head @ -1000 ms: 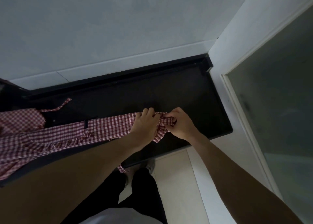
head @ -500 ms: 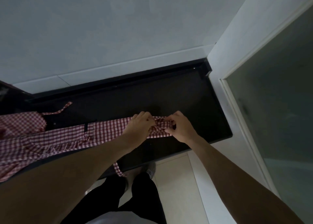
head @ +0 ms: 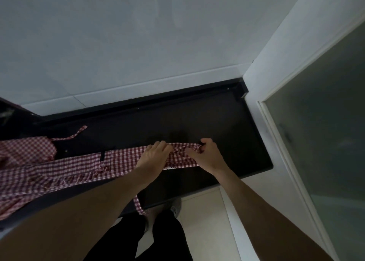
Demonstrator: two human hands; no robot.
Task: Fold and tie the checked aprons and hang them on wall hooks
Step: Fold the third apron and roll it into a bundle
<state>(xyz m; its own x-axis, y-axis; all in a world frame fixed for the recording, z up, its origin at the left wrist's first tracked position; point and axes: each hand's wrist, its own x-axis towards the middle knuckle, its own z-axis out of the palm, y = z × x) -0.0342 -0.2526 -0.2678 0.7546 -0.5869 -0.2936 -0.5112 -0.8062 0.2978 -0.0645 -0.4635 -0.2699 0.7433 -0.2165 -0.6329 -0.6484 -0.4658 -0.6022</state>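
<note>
Head view, looking down at a dark bench [head: 227, 122] set against a pale wall [head: 138, 43]; a frosted glass door [head: 325, 132] stands to the right.

Red-and-white checked apron [head: 122, 160] lies folded into a long band across the bench, running from the left edge of the view to about the bench's middle. Its left part is bunched and ruffled near the front edge. A short dark tab [head: 102, 155] sits on the band's upper edge.

Left hand [head: 153, 158] rests palm-down on the right part of the band; fingers [head: 161, 145] curled together over the gathered cloth at the far edge, pressing it to the bench. Whether they pinch a strap underneath cannot be told.

Right hand [head: 207, 158] holds the band's right end: thumb and forefinger pinch a twisted bit of checked cloth [head: 185, 147], the other fingers curled over the end. The two hands are near each other, with the twisted cloth stretched between them.

One checked strap [head: 139, 205] hangs off the front edge of the bench below the left forearm.

A second checked apron [head: 27, 150] lies at the far left, behind the first, with a thin tie [head: 75, 134] trailing toward the wall.

Below the bench: light floor tiles [head: 203, 221], dark trouser legs [head: 158, 239], one grey shoe [head: 175, 207].
</note>
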